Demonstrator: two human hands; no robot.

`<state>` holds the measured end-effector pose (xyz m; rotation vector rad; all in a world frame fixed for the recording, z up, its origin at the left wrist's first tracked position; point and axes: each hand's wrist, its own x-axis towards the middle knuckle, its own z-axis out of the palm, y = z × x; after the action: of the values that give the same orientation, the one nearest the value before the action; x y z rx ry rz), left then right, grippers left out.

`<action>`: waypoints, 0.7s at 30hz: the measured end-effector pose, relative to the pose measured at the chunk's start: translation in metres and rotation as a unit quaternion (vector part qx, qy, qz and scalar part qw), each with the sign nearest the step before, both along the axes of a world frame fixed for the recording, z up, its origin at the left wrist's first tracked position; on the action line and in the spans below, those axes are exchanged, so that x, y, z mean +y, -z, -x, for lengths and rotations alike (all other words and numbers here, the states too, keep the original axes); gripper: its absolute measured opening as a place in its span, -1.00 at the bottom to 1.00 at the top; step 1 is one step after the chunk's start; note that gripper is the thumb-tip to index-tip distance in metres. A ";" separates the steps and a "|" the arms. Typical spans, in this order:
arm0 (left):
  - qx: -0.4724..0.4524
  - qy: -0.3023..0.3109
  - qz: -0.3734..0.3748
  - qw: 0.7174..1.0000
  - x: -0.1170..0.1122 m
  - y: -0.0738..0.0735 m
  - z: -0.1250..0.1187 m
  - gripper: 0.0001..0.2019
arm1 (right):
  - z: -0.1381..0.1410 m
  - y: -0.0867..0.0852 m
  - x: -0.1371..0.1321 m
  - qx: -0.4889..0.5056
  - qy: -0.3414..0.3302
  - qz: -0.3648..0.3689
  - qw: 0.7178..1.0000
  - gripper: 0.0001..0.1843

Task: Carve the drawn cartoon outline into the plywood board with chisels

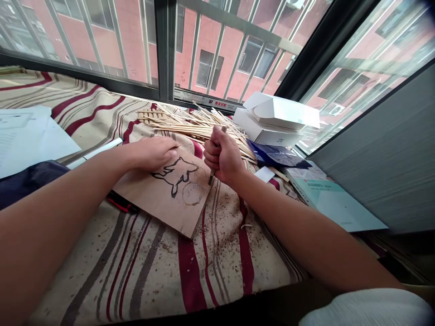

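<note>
A thin wooden board [170, 203] with a dark animal outline carved into it lies on a striped cloth [142, 267]. My left hand [152, 151] rests on the board's far left corner, fingers curled and pressed down on it. My right hand [222, 156] is a fist round a carving tool [211, 175]. The tool's tip touches the board's right edge beside a faint round outline. Wood chips are scattered over the cloth round the board.
A heap of thin wooden sticks [200, 124] lies behind the board by the window. White boxes [275, 120] are stacked at the right, with a blue packet [277, 156] and a book [329, 199] in front. Papers [27, 136] lie at the left.
</note>
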<state>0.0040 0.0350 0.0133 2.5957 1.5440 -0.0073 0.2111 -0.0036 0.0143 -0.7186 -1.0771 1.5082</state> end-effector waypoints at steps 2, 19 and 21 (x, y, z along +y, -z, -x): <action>0.009 0.029 -0.001 1.000 0.001 -0.003 0.006 -0.40 | 0.000 -0.001 -0.002 -0.001 -0.005 -0.011 1.000 -0.43; -0.006 -0.063 0.000 0.998 -0.010 -0.013 -0.005 -0.54 | -0.002 -0.007 -0.019 -0.103 -0.067 -0.149 0.981 -0.44; -0.005 -0.060 -0.009 0.998 -0.011 -0.012 -0.005 -0.54 | -0.006 -0.007 -0.016 -0.079 -0.052 -0.118 0.989 -0.44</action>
<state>0.0092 0.0239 0.0258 2.5068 1.7017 0.0319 0.2174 -0.0196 0.0216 -0.6319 -1.4053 1.3971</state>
